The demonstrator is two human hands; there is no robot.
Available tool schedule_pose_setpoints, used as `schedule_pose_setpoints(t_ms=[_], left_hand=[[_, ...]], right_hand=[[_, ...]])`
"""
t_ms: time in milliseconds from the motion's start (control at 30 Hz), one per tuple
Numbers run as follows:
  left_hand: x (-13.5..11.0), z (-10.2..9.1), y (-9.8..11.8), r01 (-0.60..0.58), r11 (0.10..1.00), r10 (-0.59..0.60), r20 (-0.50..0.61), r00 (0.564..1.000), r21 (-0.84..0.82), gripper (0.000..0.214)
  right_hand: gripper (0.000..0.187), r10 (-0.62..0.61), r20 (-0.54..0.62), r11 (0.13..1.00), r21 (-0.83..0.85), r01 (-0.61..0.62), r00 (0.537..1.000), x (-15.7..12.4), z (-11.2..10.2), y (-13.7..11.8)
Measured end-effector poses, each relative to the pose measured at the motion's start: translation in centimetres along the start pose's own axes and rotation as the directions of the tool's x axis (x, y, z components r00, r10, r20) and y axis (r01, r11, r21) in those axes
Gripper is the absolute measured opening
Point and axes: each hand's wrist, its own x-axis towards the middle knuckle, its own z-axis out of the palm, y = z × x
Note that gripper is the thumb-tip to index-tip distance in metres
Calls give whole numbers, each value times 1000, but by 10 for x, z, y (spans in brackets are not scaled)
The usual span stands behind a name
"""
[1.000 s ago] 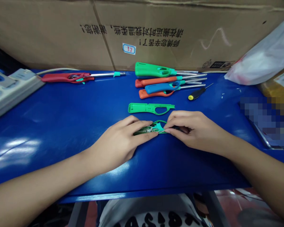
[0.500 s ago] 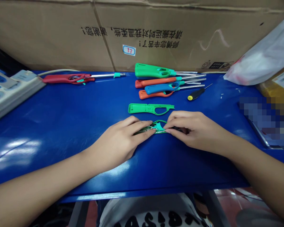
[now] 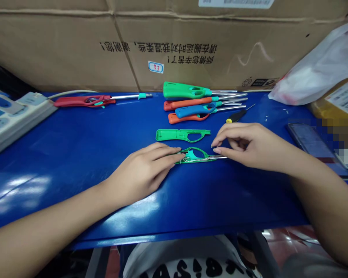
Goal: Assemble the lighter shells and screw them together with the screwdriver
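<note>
An opened gas lighter (image 3: 204,157) lies on the blue table, its green half-shell holding a teal trigger (image 3: 193,155), thin wires and a metal tube. My left hand (image 3: 146,166) grips the handle end from above, fingers closed over it and hiding that part. My right hand (image 3: 239,146) hovers by the tube, thumb and forefinger curled with a small gap between their tips and nothing visible there; it covers the tube's far end. Just beyond lies the other green half-shell (image 3: 179,135), hollow side up.
Several lighters (image 3: 191,104) in green, orange and blue are grouped behind, with a screwdriver (image 3: 234,116) beside them. A red lighter (image 3: 84,101) and a power strip (image 3: 14,116) sit left. A phone (image 3: 316,146) and plastic bag (image 3: 316,69) are right; a cardboard box (image 3: 84,58) stands behind.
My right hand has left the teal trigger and moved right and slightly up, uncovering the trigger and part of the tube. My left hand keeps its hold, shifted slightly left. The view has tilted a little.
</note>
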Motion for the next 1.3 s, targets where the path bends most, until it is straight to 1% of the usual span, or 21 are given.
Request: schedule_pose_setpoints(t_ms=[67,133,267,367,600,733,833,933,1033,1133,1200,1233,1300], left_hand=[[1,-1,-1,21,999,-22,-9,1000,-34,34],[3,-2,-2,39,998,-39,-15,999,-54,33],[5,-3,-1,58,996,-62,-45,997,-74,26],[6,-3,0,59,996,-63,-50,997,-73,26],[6,-2,0,54,996,-58,-46,997,-77,29],[4,-3,-1,46,998,-46,-11,999,-37,32],[3,-2,-2,33,999,-33,11,999,-7,34],[3,0,-2,36,999,-36,4,999,-11,34],[4,1,0,49,997,-51,-31,998,-54,33],[6,-3,-1,81,993,-89,-98,991,-85,32],[7,-8,-6,107,993,-115,-149,982,-58,29],[8,-10,-10,124,992,-128,-170,977,-36,28],[9,-13,-20,164,986,-159,-183,970,10,29]], right_hand=[[13,8,59,1000,-4,-8,998,0,-1,3],[13,16,94,1000,8,-17,995,1,2,4],[15,66,139,991,110,-82,988,4,10,4],[17,104,133,982,142,-123,986,5,13,3],[16,100,125,991,81,-110,987,4,14,-2],[13,104,93,990,89,-112,990,4,18,-2],[12,134,88,985,98,-142,987,5,20,-3],[12,165,86,981,92,-173,983,6,21,-5],[13,137,47,986,92,-141,989,7,22,-5],[9,91,-100,995,55,-85,991,7,22,-1],[10,46,-186,999,-3,-48,981,7,22,4],[15,23,-200,999,-29,-30,980,7,22,7],[24,-23,-171,998,-68,11,985,8,23,13]])
